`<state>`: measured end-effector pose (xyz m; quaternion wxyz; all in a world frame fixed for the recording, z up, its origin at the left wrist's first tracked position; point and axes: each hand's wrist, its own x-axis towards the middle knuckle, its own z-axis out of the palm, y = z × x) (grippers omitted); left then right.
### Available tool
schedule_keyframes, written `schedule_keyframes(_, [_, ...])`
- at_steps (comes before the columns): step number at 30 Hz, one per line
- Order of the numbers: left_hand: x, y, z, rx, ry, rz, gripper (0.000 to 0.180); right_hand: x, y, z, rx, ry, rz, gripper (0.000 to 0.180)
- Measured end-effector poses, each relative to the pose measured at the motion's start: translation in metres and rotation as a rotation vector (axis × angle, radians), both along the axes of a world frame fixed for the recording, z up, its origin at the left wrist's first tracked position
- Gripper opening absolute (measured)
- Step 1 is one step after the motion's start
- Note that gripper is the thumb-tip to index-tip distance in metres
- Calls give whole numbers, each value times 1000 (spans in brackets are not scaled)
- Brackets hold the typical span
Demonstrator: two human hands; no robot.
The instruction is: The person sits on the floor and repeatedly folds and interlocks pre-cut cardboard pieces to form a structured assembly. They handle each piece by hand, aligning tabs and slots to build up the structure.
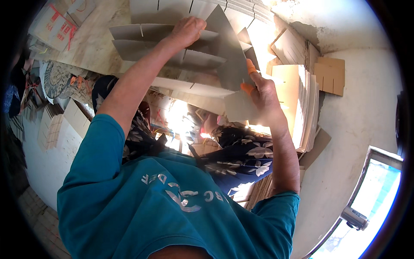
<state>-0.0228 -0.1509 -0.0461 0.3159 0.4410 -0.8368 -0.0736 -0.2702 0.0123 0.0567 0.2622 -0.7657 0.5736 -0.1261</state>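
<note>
A set of slotted grey cardboard divider strips (133, 47) lies on the table in front of me, standing on edge in parallel rows. A larger cardboard panel (230, 56) crosses their right end at a slant. My left hand (187, 32) is closed at the upper edge of the far strip; its fingertips are partly hidden. On the right, my right hand (264, 95) grips the crossing panel by its near right edge. Orange finger covers (251, 67) sit on its thumb and a finger.
Slotted cardboard sheets (235, 6) are stacked along the far edge. At my right stands a pile of brown sheets (289, 90) by the wall. The wooden table (99, 39) extends left towards a printed carton (54, 26). More cardboard pieces (54, 125) lie at the lower left.
</note>
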Motion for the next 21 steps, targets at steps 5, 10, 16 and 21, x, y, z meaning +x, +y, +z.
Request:
schedule_keyframes(5, [1, -1, -7, 37, 77, -24, 21, 10, -2, 9, -2, 77, -1, 36])
schedule_keyframes(10, [0, 50, 54, -32, 40, -15, 33, 22, 6, 36, 81, 129, -174, 54])
schedule_keyframes(16, [-23, 140, 49, 262, -188, -348, 23, 0, 39, -5, -169, 33, -19, 59])
schedule_keyframes(21, [-27, 141, 8, 276, -72, -319, 14, 8, 38, 11, 28, 122, -136, 51])
